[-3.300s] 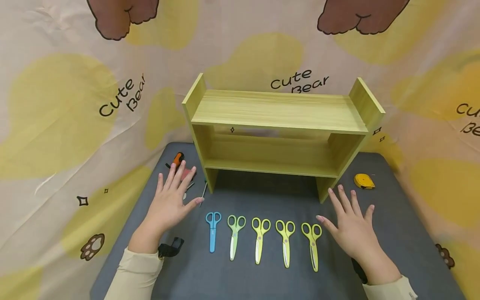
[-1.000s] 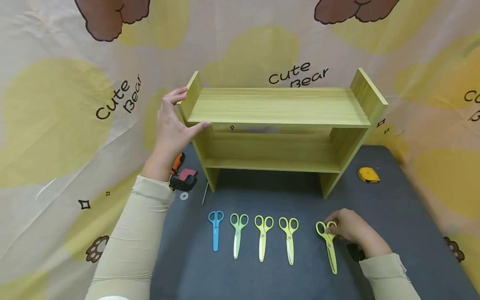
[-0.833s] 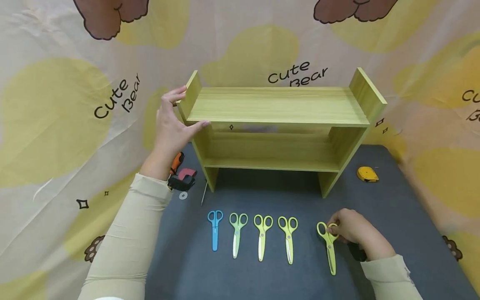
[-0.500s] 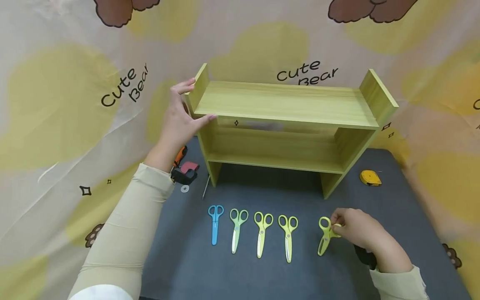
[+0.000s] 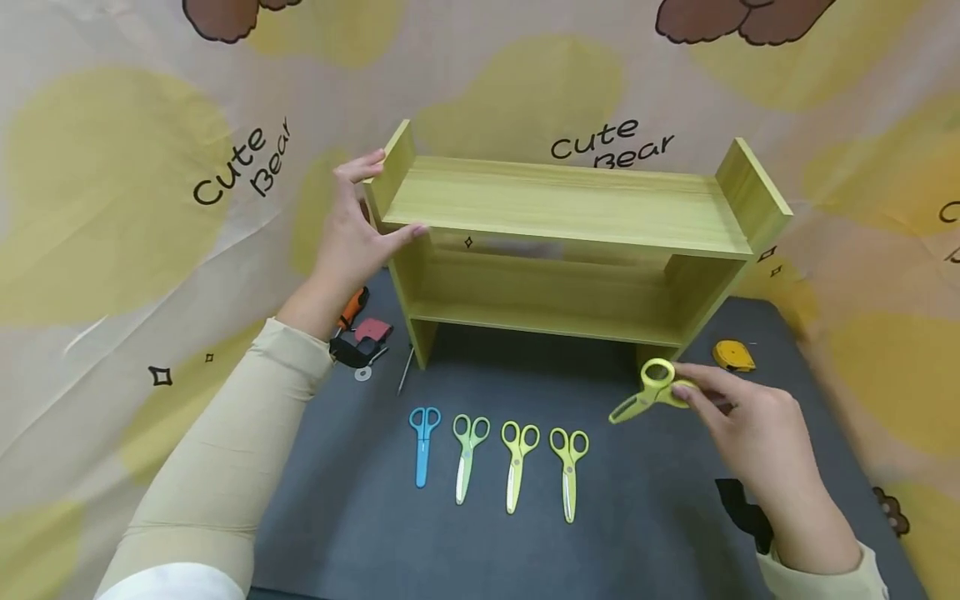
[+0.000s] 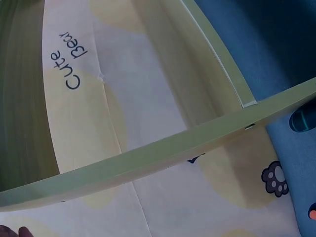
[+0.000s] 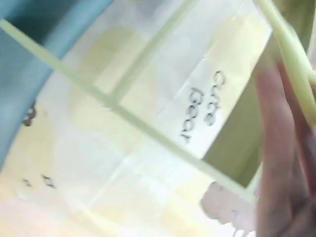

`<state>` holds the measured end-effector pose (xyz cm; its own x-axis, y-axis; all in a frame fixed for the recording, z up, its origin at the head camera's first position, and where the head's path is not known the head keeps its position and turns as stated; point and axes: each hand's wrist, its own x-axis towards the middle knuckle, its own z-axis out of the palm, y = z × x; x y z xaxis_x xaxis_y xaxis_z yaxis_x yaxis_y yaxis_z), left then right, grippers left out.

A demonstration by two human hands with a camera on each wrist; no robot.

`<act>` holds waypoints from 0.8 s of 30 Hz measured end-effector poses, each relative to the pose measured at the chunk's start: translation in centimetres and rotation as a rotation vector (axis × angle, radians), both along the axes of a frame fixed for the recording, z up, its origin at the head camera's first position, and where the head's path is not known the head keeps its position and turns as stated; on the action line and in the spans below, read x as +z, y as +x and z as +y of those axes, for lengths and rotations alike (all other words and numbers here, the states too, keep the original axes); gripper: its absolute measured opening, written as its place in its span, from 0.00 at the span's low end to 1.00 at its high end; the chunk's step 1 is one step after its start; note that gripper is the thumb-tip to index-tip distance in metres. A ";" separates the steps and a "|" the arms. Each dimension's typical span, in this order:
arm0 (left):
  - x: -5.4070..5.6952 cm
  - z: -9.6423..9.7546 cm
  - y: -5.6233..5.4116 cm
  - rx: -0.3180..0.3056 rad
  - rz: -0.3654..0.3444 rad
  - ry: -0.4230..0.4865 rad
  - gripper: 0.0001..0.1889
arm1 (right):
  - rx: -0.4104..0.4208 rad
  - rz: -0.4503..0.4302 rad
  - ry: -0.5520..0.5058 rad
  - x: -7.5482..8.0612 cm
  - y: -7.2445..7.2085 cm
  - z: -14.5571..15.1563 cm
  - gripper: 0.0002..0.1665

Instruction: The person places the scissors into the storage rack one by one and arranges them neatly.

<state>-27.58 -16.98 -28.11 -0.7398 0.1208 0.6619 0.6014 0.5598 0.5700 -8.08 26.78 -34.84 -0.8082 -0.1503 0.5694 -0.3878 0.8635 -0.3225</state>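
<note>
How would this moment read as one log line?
left hand: grips left end of shelf | right hand: holds yellow scissors | table: four more scissors lined up

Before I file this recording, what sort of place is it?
Probably a staged tabletop workspace: a "Cute Bear" backdrop hangs behind a gray table bearing a wood-grain shelf and a row of scissors.

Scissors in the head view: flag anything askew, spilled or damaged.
Nothing looks damaged: blue scissors, green scissors and two yellow pairs lie in a tidy row. Only the held pair points sideways, in the right hand.
</note>
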 end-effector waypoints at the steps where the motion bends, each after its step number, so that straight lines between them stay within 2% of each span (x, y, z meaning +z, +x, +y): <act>1: 0.0 -0.1 0.0 -0.003 0.002 0.008 0.45 | 0.008 0.084 -0.014 0.5 -0.1 -0.2 0.17; 3: -0.1 -0.3 0.1 0.003 -0.007 0.025 0.46 | 0.030 0.253 -0.070 1.6 -0.4 -0.8 0.24; 5: -0.2 -0.5 0.3 0.006 -0.015 0.032 0.46 | 0.039 0.442 -0.186 2.7 -0.9 -1.6 0.28; 9: -0.5 -0.6 0.6 0.008 -0.027 0.044 0.47 | -0.007 0.848 -0.402 4.7 -2.5 -3.0 0.16; 10: -0.5 -0.5 0.6 0.006 -0.026 0.047 0.47 | -0.037 0.924 -0.424 5.2 -3.0 -3.1 0.14; 12: -0.6 -0.5 0.6 0.007 -0.020 0.050 0.47 | -0.073 1.019 -0.433 6.0 -4.0 -3.2 0.10; 15: -0.5 -0.5 0.5 0.019 -0.009 0.029 0.47 | -0.074 1.079 -0.389 6.5 -5.7 -3.1 0.05; 18: -0.4 -0.5 0.4 0.034 0.002 -0.001 0.47 | -0.072 1.058 -0.295 6.3 -7.2 -2.7 0.03; 21: -0.4 -0.3 0.3 0.035 0.022 -0.020 0.47 | -0.085 0.965 -0.160 5.6 -8.2 -1.5 0.07; 24: -0.4 -0.1 0.2 0.015 0.035 -0.007 0.47 | -0.089 0.842 -0.056 5.1 -8.9 -0.5 0.04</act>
